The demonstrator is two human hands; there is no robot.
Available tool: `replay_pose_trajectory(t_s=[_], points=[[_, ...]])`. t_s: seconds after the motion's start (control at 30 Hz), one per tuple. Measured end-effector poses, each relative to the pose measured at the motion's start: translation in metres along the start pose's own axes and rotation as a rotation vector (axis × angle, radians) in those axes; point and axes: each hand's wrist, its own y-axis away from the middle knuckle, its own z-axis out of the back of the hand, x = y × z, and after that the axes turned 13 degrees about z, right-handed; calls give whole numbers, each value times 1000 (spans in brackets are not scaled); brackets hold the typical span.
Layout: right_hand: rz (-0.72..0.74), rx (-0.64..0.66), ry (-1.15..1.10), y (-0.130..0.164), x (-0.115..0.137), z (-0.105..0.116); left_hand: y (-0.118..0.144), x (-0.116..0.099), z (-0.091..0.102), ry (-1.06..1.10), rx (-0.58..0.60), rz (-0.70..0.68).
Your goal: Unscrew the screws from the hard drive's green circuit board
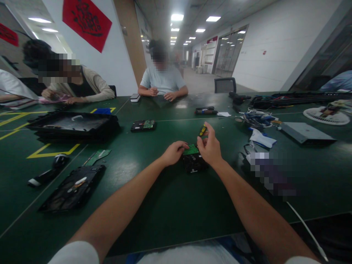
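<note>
1. Drive (194, 163) at table (170, 212) centre — black, green board (190, 149) on top.
2. Left hand (173, 152) at nine o'clock of drive — fingertips pressed on board edge.
3. Right hand (210, 146) at two o'clock, pinching yellow-black screwdriver (202, 130).
4. Second drive (143, 125) at eleven o'clock, well apart.

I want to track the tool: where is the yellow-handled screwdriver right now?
In the head view the screwdriver is just right of centre, held up in the right hand above the hard drive that the left hand touches.
</note>
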Motion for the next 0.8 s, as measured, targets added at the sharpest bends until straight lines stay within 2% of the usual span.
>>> replay_pose_trajectory(t_s=[0.23,0.8], points=[[9,-35,11,0,-2,-1,-1,2,-1,-4,-5,-12],[15,10,4,0,-1,-1,-1,5,-2,11,-11,-8]])
